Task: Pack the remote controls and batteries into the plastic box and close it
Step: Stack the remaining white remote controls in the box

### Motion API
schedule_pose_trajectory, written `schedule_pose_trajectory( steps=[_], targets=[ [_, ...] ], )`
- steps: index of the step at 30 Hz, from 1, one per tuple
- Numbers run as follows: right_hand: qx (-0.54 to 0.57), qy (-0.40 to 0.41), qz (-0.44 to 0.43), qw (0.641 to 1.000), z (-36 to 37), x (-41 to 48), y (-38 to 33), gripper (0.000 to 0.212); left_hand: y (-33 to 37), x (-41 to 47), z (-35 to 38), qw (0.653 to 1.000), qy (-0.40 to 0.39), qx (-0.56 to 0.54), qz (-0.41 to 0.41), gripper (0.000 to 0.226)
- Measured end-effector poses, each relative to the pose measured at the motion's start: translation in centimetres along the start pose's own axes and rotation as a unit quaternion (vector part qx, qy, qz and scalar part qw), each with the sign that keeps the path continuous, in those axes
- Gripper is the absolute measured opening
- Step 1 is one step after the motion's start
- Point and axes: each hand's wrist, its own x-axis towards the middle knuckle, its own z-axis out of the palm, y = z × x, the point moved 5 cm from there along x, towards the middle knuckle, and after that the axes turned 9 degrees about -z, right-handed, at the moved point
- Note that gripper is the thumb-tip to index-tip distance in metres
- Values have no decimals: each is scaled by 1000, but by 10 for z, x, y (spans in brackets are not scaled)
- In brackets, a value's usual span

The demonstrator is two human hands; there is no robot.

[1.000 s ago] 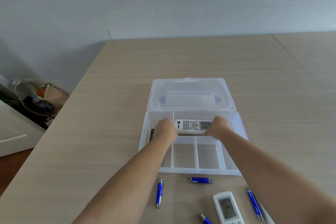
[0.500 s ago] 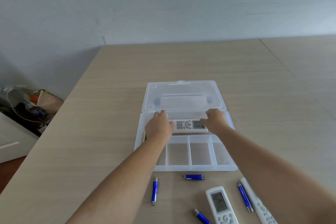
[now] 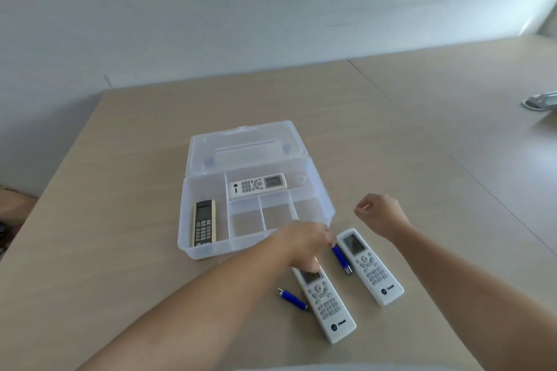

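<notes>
The clear plastic box (image 3: 211, 247) stands open on the table, its lid (image 3: 244, 147) folded back. A white remote (image 3: 256, 187) lies in its rear compartment and a black-and-gold remote (image 3: 204, 224) in its left one. The three small front compartments hold nothing. In front of the box lie two more white remotes (image 3: 327, 304) (image 3: 370, 266) and two blue batteries (image 3: 342, 259) (image 3: 292, 298). My left hand (image 3: 304, 244) covers the top end of the nearer remote, fingertips by the upper battery; its grip is blurred. My right hand (image 3: 379, 214) hovers right of the box, loosely curled and holding nothing.
The wooden table (image 3: 422, 159) runs to a wall behind and has a seam on the right. A grey object (image 3: 541, 101) sits at the far right edge. The table's left edge drops off beside the box.
Both hands have left the box, with the white remote lying in the rear compartment. My left hand has come down to the remote in front; my right hand has moved right.
</notes>
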Motion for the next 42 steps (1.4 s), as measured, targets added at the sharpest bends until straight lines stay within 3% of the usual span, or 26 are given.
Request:
schedule_pose_trajectory(
  steps=[3, 5, 11, 14, 17, 19, 21, 23, 26, 27, 29, 32, 35, 37, 42],
  targets=[
    [-70, -161, 17, 984, 24, -26, 30, 59, 4, 7, 33, 992, -52, 110, 21, 67],
    [-108, -204, 18, 973, 34, -41, 42, 73, 3, 12, 44, 987, -64, 149, 14, 69],
    [-127, -124, -36, 983, 48, -57, 46, 70, -1, 22, 55, 988, -85, 132, -11, 64],
    [-62, -124, 28, 990, 49, -56, 55, 76, -5, 22, 57, 989, -93, 105, -39, 66],
    [-7, -144, 73, 987, 43, -55, 59, 61, -7, 23, 57, 991, -98, 62, -63, 55],
    [15, -148, 73, 986, 37, -53, 63, 57, -10, 25, 58, 989, -119, -9, -82, 44],
    [70, -140, 92, 983, 30, -49, 67, 55, -14, 22, 56, 974, -127, -154, -110, 32],
    [174, -129, 99, 971, 21, -40, 67, 46, -19, 21, 49, 927, -122, -333, -124, 28],
    [298, -118, 60, 945, 4, -25, 41, 20, -22, 13, 33, 791, -124, -591, -100, 22],
    [312, -115, 50, 942, -3, -20, 28, 22, -23, 11, 26, 745, -130, -648, -88, 24],
    [318, -116, 39, 940, -13, -8, 4, 35, -30, 4, 13, 671, -135, -726, -74, 32],
    [315, -125, 14, 941, -18, 11, -32, 39, -55, -13, -4, 613, -103, -775, -114, 27],
    [335, -118, -13, 935, -19, 26, -66, 34, -92, -29, -13, 625, -51, -751, -210, 34],
    [339, -117, -41, 933, -17, 36, -89, 24, -114, -41, -16, 631, -64, -723, -273, 41],
    [344, -91, -63, 932, -3, 65, -123, 9, -155, -64, -21, 722, -126, -593, -333, 57]
  ],
)
